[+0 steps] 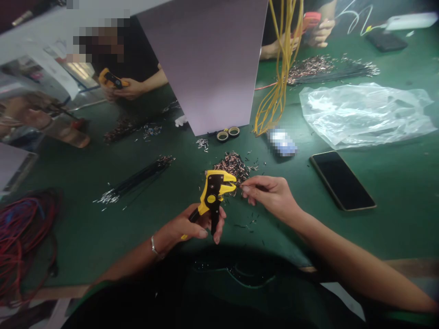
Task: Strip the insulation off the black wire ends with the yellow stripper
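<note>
My left hand (195,225) is wrapped round the black handles of a yellow and black wire stripper (211,194), whose jaws point to the right. Between thumb and forefinger, my right hand (269,192) pinches a thin wire (241,184) close to the jaws. Whether the wire's end lies inside the jaws is too small to tell. Just behind the tool sits a heap of short black wire pieces with copper ends (233,163). Small black scraps (252,221) lie scattered on the green tabletop (185,169) below my right hand.
A bundle of black wires (137,180) lies to the left, near red cables (27,233). On the right are a phone (343,180) and a plastic bag (366,114). Tape rolls (228,134) sit before an upright panel (212,64). Yellow wires (283,59) hang beside it; co-workers hold tools beyond.
</note>
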`<state>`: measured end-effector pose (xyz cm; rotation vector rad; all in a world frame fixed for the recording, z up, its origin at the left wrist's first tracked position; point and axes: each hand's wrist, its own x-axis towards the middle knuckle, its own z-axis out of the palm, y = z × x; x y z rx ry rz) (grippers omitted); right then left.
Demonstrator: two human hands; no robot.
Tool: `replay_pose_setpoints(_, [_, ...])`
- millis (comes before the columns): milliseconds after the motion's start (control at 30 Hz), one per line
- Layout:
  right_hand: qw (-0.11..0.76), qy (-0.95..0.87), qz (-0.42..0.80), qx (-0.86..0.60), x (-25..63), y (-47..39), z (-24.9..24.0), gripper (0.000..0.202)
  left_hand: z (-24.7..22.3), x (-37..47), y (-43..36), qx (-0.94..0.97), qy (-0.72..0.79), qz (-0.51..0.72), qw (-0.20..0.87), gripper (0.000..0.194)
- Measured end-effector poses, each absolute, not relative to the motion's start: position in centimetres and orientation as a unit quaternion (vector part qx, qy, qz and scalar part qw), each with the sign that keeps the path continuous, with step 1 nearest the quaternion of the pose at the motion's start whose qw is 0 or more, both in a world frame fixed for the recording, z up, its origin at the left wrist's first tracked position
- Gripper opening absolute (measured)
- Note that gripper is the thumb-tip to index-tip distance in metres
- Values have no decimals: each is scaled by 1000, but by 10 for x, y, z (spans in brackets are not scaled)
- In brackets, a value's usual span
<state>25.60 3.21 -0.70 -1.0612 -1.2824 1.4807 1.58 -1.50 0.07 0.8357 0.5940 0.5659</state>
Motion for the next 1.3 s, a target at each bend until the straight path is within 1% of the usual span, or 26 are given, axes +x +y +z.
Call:
replay_pose_setpoints(200, [451,-519,592,-421,257,32,-7,7,4,17,-16,393,284,271,832,43])
replay_pose_setpoints(500, [476,-553,545,-414,257,33,-11,9,3,19,-17,376,272,292,836,36])
replay_pose_setpoints(633, [481,-565,528,-413,257,33,-11,8,5,19,-17,382,285,278,834,34])
replay_pose_setpoints(1300, [476,-571,524,-415,255,32,-8,7,7,21,-24,374,332,292,816,22])
